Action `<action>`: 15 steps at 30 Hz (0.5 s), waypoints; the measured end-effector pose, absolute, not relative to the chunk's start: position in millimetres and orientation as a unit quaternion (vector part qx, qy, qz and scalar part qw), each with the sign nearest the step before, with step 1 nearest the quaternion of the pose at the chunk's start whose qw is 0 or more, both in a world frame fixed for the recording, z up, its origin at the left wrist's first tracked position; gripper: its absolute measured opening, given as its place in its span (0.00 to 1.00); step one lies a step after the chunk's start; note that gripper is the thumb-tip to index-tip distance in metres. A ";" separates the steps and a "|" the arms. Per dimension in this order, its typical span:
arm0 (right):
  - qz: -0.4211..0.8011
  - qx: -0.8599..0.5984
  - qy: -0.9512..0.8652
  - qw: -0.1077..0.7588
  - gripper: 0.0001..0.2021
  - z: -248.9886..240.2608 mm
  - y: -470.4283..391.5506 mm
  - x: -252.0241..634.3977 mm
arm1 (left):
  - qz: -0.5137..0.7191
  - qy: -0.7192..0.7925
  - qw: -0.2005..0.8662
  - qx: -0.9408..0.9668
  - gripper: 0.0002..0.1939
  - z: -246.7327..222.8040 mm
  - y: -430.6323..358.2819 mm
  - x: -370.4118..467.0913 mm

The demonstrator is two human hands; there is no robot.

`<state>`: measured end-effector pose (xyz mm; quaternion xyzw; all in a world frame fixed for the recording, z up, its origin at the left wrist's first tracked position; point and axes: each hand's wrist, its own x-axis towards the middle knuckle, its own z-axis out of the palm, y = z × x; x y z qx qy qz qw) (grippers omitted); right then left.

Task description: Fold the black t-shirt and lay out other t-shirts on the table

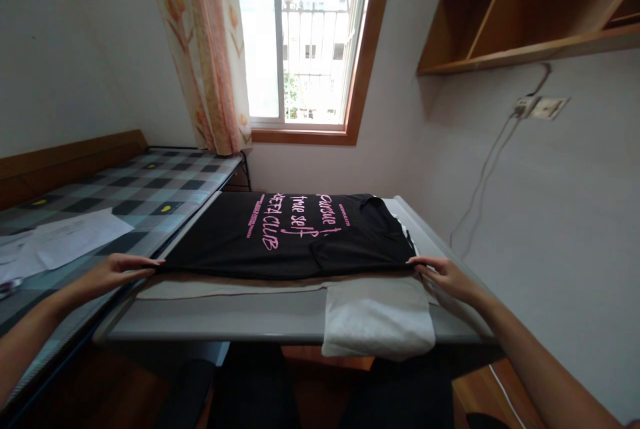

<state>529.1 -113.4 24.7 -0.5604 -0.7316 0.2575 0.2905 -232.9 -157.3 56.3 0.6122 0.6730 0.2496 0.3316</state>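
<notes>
A black T-shirt (280,255) with pink lettering lies sideways over the table, its neckline toward the right. My left hand (127,269) pinches the shirt's near corner at the hem, by the table's left edge. At the shoulder end, my right hand (440,274) pinches the other near corner, and the near edge is stretched straight between them. Beneath the black shirt is a white garment (377,315), whose sleeve-like part hangs over the table's front edge.
The grey table (220,319) stands below the window. A checked bed (165,179) with papers (75,239) on it adjoins the left side. Wooden shelves (520,15) and a socket (547,107) with cables are on the right wall. A floral curtain (215,49) hangs by the window.
</notes>
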 end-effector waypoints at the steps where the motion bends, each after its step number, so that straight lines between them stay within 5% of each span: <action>1: 0.257 -0.558 -0.734 0.288 0.26 25.0 -114.1 530.2 | 0.254 0.675 0.333 0.607 0.29 55.6 -157.4 -234.2; 15: 0.236 -0.530 -0.746 0.327 0.24 50.0 -51.8 504.1 | 0.400 0.670 0.225 0.584 0.38 70.4 -85.4 -197.7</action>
